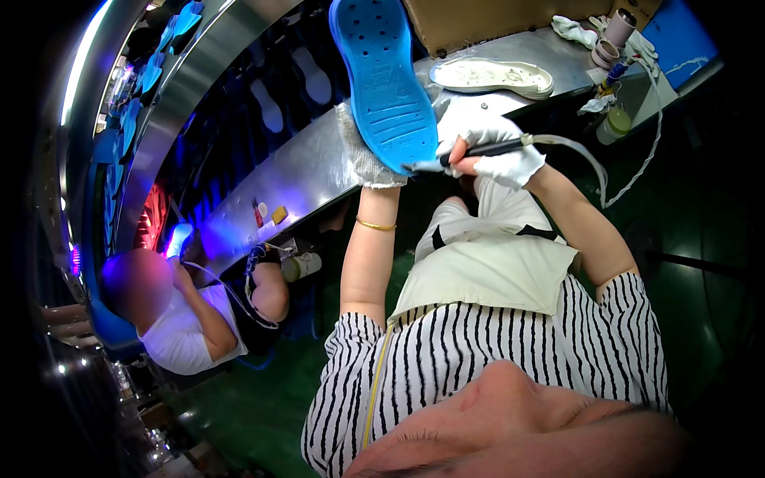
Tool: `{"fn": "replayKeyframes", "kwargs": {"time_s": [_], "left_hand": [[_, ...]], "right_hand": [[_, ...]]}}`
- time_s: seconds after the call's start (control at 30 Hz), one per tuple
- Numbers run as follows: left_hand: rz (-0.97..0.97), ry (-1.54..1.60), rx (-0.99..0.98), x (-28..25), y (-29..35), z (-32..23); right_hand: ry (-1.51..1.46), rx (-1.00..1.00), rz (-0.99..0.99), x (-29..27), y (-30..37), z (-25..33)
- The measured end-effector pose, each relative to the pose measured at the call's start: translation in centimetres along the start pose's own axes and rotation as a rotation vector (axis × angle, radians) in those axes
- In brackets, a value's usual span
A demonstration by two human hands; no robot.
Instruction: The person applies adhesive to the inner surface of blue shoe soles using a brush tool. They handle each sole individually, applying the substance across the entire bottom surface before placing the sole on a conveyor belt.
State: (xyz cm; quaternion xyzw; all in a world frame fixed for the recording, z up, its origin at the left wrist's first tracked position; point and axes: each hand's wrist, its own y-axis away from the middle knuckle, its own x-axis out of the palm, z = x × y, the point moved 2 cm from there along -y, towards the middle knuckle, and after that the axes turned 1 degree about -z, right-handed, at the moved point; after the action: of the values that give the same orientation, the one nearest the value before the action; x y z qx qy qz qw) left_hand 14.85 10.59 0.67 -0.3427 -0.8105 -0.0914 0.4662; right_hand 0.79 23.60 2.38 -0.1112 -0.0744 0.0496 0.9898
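Observation:
A blue shoe sole (389, 88), with small holes toward its far end and grooves near its heel, is held up in my left hand (364, 155). That hand wears a grey knit glove and its fingers go behind the sole, mostly hidden. In my right hand (506, 155), in a white glove with bare fingertips showing, is a brush (490, 149) with a black handle. A clear hose (586, 151) runs from the brush's back end. Its pale tip is at the sole's heel edge. Just beyond lies a white shoe sole (492, 77) on the metal bench.
A cardboard box (478, 24) stands behind the white sole. Thread spools (612, 40), white gloves (574, 32) and a jar (613, 126) are at the right. Dark racks hold more soles (311, 76). A co-worker (191, 319) sits at the left, holding a lit sole.

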Motion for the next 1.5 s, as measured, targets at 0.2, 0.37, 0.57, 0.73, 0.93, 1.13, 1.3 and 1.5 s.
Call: {"fn": "replayKeyframes", "kwargs": {"time_s": [0.2, 0.37, 0.57, 0.73, 0.93, 1.13, 1.3, 1.5], "left_hand": [[0.036, 0.028, -0.07, 0.0, -2.4, -0.8], [0.031, 0.053, -0.136, 1.4, -3.1, -1.6], [-0.038, 0.002, -0.292, 1.5, -3.7, -1.3], [-0.193, -0.2, -0.408, 1.8, -4.7, -0.8], [-0.259, -0.413, -0.606, 2.9, -4.1, -0.2], [-0.206, -0.501, -0.671, 1.6, -5.0, -0.2], [-0.24, -0.629, -0.689, 1.7, -4.7, -0.5], [-0.165, -0.447, -0.749, 1.2, -4.9, 0.1]], "right_hand": [[0.142, -0.015, 0.038, -0.2, -0.2, -0.6], [0.043, 0.032, 0.036, -1.5, -0.8, 0.7], [0.353, -0.449, -0.004, -1.9, -3.5, 1.6], [0.357, -0.35, 0.105, -2.7, -3.8, 0.5], [0.452, 0.104, 0.245, -4.3, -3.3, 2.2], [0.449, -0.121, 0.143, -3.6, -3.0, 2.5], [0.684, -0.045, 0.155, -5.2, -2.5, 2.7], [0.359, -0.072, 0.064, -4.6, -2.3, 3.8]]}}
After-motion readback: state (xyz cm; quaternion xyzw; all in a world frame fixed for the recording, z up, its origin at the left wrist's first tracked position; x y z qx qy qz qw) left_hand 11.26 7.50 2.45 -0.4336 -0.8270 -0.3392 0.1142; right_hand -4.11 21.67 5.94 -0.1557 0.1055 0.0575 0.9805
